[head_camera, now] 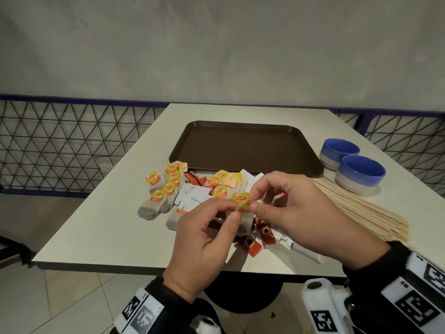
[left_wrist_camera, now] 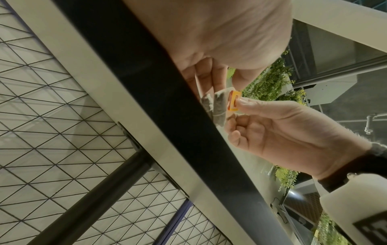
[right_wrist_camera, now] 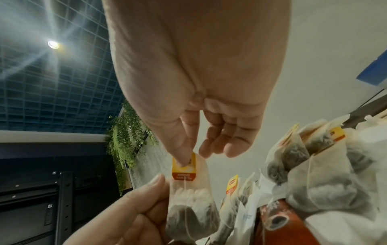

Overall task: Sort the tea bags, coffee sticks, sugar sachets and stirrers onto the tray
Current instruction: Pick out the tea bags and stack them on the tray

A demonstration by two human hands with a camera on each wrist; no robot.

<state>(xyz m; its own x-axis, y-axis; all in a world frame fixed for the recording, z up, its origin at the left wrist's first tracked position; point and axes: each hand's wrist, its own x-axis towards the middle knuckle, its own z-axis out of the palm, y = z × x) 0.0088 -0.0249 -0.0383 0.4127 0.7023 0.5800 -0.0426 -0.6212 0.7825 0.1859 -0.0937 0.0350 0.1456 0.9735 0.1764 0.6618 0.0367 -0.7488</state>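
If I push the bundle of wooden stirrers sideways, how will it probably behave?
The wooden stirrers are thin loose sticks lying flat and fanned on the table, so they would probably slide and spread apart, not move together. They look light; some near the table edge might fall off.

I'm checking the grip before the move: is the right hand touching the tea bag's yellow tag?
Touching. The right wrist view shows the right hand with its thumb tip pressed on the yellow tag of the tea bag.

Tray point(head_camera: 243, 145) bare — open from above; bowls point(head_camera: 360, 173) and stirrers point(head_camera: 356, 203) seemingly crowd its right.
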